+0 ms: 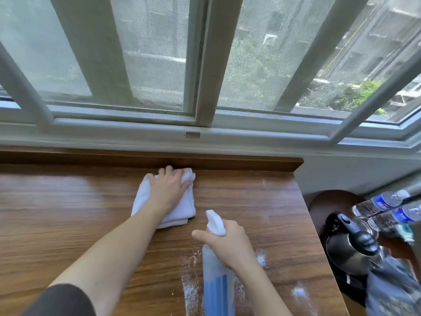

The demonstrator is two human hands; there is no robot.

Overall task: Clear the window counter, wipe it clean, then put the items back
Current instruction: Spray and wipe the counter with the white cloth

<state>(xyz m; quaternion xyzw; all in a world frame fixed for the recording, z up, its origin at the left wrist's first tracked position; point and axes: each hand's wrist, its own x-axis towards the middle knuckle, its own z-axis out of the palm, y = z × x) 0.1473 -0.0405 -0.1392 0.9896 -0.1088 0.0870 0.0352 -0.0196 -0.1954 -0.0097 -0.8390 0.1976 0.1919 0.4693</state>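
The wooden window counter (68, 213) fills the lower view, with white foamy spray patches near its front right part. My left hand (167, 185) presses flat on a folded white cloth (180, 213) at the back of the counter, against the raised wooden ledge (227, 163). My right hand (230, 242) grips the neck of a clear spray bottle (217, 286) with blue liquid and a white nozzle pointing away toward the window. The bottle stands or hovers near the counter's front.
Right of the counter, lower down, stand a metal kettle (350, 242) with a black handle, two plastic water bottles (387, 201) and some glasses on a dark round table (328, 201). The window frame (202, 124) runs along the back.
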